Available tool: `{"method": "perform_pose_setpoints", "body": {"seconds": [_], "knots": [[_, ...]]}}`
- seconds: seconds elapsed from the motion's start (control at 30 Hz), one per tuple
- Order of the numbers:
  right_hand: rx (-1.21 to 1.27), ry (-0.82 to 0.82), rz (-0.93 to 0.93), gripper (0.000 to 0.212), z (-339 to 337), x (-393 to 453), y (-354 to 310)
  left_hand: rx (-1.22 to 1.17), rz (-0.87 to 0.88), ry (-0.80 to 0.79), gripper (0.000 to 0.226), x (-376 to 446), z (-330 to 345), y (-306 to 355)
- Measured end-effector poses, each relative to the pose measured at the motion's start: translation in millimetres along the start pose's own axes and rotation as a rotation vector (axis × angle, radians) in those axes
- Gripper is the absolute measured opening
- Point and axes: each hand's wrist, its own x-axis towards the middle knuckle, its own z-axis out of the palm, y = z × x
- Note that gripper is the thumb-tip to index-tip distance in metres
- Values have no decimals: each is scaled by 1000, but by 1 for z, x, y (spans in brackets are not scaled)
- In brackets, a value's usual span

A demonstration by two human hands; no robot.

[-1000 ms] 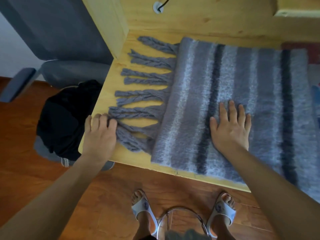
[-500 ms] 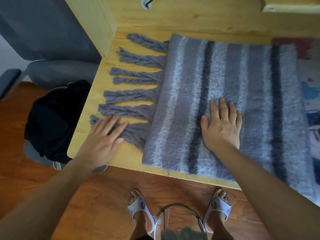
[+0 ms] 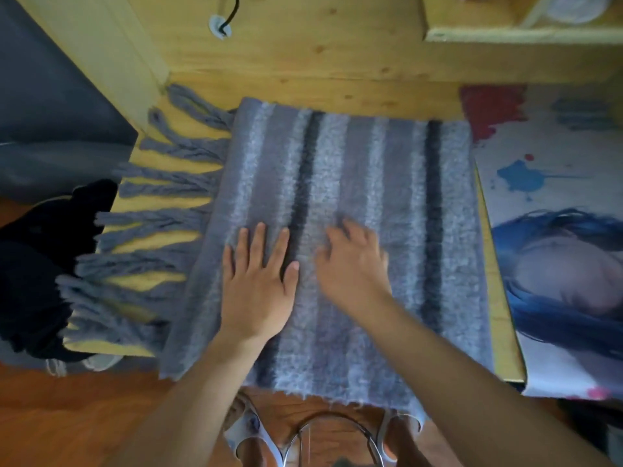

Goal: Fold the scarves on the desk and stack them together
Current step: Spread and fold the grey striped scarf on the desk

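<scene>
Scarf [image 3: 354, 197] lying flat on desk [image 3: 303, 85], near edge overhanging toward you, fringe [image 3: 151, 224] trailing well outboard of left little finger.
Left hand [image 3: 256, 284] pressing flat on the weave, fingers straight and spread, gripping nothing.
Right hand [image 3: 354, 264] just beside left thumb, motion-blurred; fingers seeming loosely bent on pile, hold on cloth not clear.
Judging step: smoothing before fold. You are wanting strokes running outward from fingertips, palms light, edges squared first.

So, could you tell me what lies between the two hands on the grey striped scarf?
Head view: a dark stripe of scarf between left hand and right hand.
</scene>
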Motion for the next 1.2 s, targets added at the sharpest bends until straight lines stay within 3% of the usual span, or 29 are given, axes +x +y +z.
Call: {"method": "perform_pose_setpoints", "body": {"seconds": [0.07,0.17,0.23,0.3,0.37,0.43,0.5,0.67,0.83,0.97,1.07,1.2], "knots": [[-150,126,-34,55,-12,23,35,32,10,-4,63,-5,-2,-6],[-279,-99,-53,66,-23,52,79,89,-5,-51,63,-7,-8,3],[-204,-175,-91,68,-30,64,88,117,-22,-53,61,5,-21,15],[-68,-67,-95,65,-41,64,94,90,68,25,58,26,-37,28],[1,146,10,61,-48,52,108,67,294,72,61,56,-46,40],[0,181,162,65,-53,43,128,51,422,77,65,96,-46,51],[-53,136,223,67,-51,39,143,12,367,23,68,135,-38,62],[-306,131,144,70,-32,42,159,-49,137,-106,68,213,-24,91],[-331,109,177,67,-28,45,160,46,119,-254,68,245,-31,96],[-315,82,208,69,-32,44,155,201,216,-158,67,216,-46,102],[-300,97,228,69,-31,45,153,146,348,-98,62,133,-37,93],[-288,128,223,69,-29,44,154,103,359,-134,61,17,-21,45]]}}
